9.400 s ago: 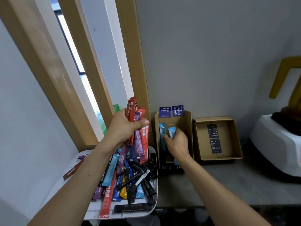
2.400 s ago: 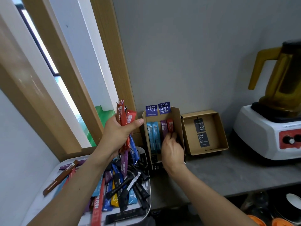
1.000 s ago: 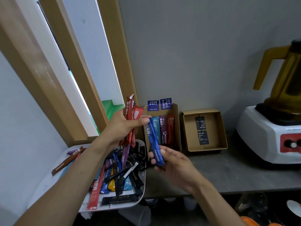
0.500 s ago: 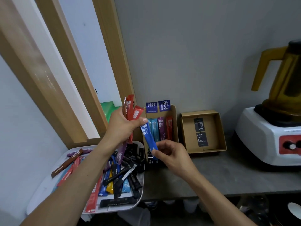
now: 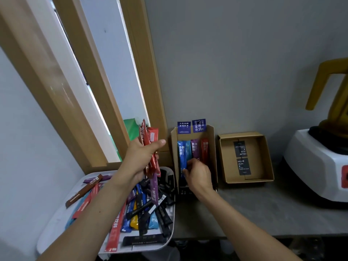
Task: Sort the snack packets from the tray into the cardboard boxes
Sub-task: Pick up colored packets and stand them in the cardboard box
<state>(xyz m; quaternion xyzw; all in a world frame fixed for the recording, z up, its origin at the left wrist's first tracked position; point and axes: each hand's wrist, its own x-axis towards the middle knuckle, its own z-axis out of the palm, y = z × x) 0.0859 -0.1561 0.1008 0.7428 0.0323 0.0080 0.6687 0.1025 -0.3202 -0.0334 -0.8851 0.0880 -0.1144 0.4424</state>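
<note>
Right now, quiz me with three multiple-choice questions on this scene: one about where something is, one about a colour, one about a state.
1. Where is the right hand?
A. in the narrow box
B. over the tray
C. on the blender

2. What colour is the packet at the right hand's fingers?
A. yellow
B. blue
C. black

3. What does the square box hold?
A. a heap of packets
B. a cup
C. only two dark cards

Answers:
1. A, its fingers reach among the upright packets there.
2. B, the fingers touch the blue packet at the left of the row.
3. C, its brown floor is bare apart from the cards.
</note>
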